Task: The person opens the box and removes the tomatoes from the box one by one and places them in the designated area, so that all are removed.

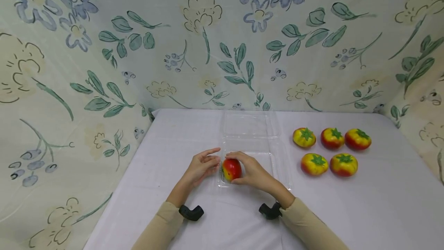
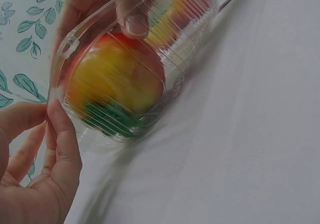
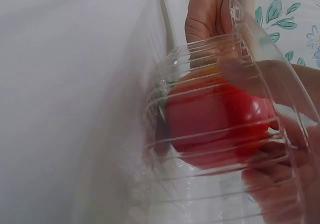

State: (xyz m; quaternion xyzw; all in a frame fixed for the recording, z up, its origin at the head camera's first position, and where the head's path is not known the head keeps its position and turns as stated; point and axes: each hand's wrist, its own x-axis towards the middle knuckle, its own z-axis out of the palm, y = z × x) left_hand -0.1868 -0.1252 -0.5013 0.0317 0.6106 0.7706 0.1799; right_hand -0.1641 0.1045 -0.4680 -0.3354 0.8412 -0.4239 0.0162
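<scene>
A clear plastic clamshell box [image 1: 254,184] lies unfolded on the table, its lid [image 1: 249,124] toward the back. Inside its front left corner, my right hand [image 1: 254,171] grips a red-and-yellow fruit [image 1: 231,169] with a green leafy top, like a persimmon or tomato. The leafy top faces left and low in the left wrist view, where the fruit [image 2: 117,76] shows through the ribbed wall. At the box's left rim, my left hand [image 1: 201,168] pinches the edge between thumb and fingers [image 2: 62,139]. Through the plastic, the right wrist view shows the fruit's red side [image 3: 215,124].
Several similar fruits stand in two rows right of the box, among them one at the back left [image 1: 304,137] and one at the front right [image 1: 343,164]. A white cloth covers the table [image 1: 180,138]. Behind it hangs a flowered curtain [image 1: 156,68].
</scene>
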